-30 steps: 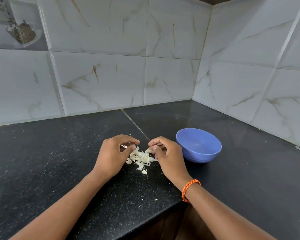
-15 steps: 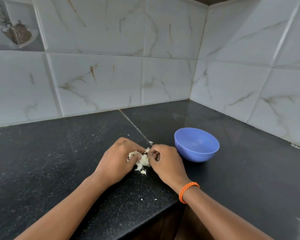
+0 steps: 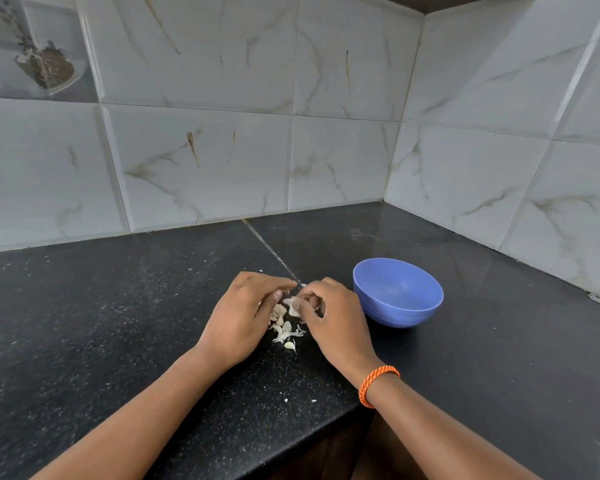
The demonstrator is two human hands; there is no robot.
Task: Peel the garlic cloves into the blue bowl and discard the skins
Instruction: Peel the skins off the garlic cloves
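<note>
A small heap of pale garlic skins (image 3: 284, 329) lies on the black counter between my hands. My left hand (image 3: 243, 317) curls over the heap from the left, fingertips bent down onto it. From the right, my right hand (image 3: 329, 317) curls in and pinches a bunch of skins (image 3: 293, 304) between thumb and fingers. One small clove-like piece (image 3: 290, 346) sits at the heap's near edge. The blue bowl (image 3: 397, 292) stands just right of my right hand; the part of its inside that I see holds nothing.
The black granite counter (image 3: 118, 323) runs into a corner of white marble-look tiled walls (image 3: 205, 157). Its front edge cuts diagonally under my right wrist, which wears an orange bracelet (image 3: 376, 384). A few white flecks (image 3: 300, 400) lie near that edge.
Both hands have closed in on the skins, drawing the spread heap into a tighter bunch. My right hand now pinches some of them. The bowl has not moved.
</note>
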